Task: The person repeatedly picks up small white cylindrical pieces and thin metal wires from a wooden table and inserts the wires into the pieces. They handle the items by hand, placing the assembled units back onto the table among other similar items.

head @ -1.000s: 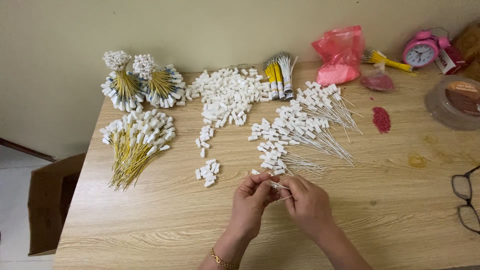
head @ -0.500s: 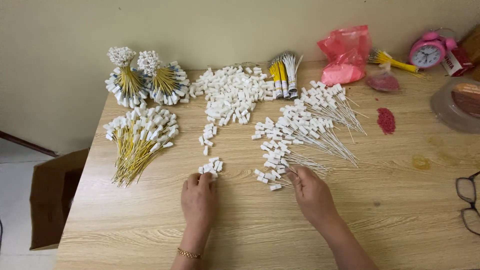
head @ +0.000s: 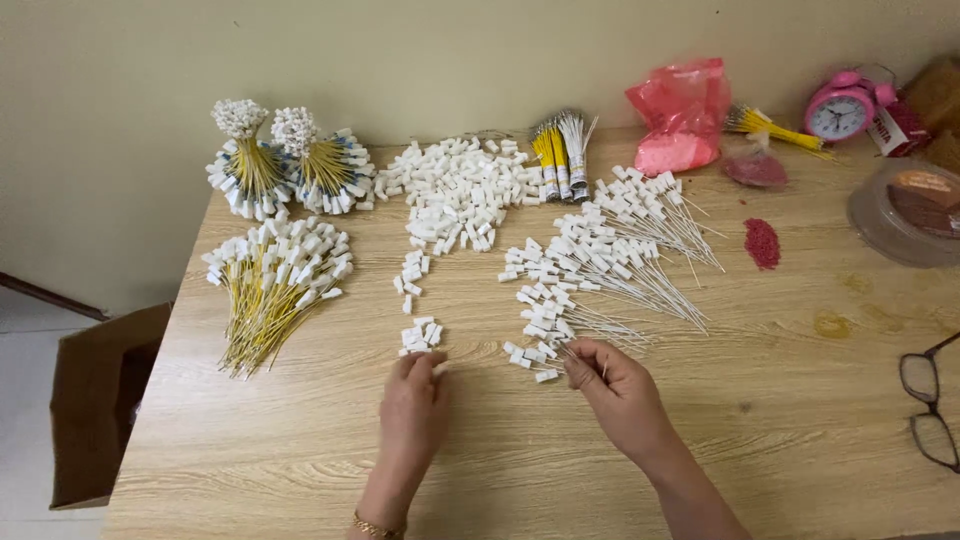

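White plastic caps point(head: 421, 337), a small cluster of about eight blocky pieces, are pinched at by the left hand point(head: 413, 408); capped white wires point(head: 560, 340) are pinched by the right hand point(head: 622, 390) on a woodgrain table point(head: 800, 440).

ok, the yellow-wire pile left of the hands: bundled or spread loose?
Spread loose. The yellow wires fan flat on the table, white caps up top, no tie visible. The two bundles behind stand bunched.
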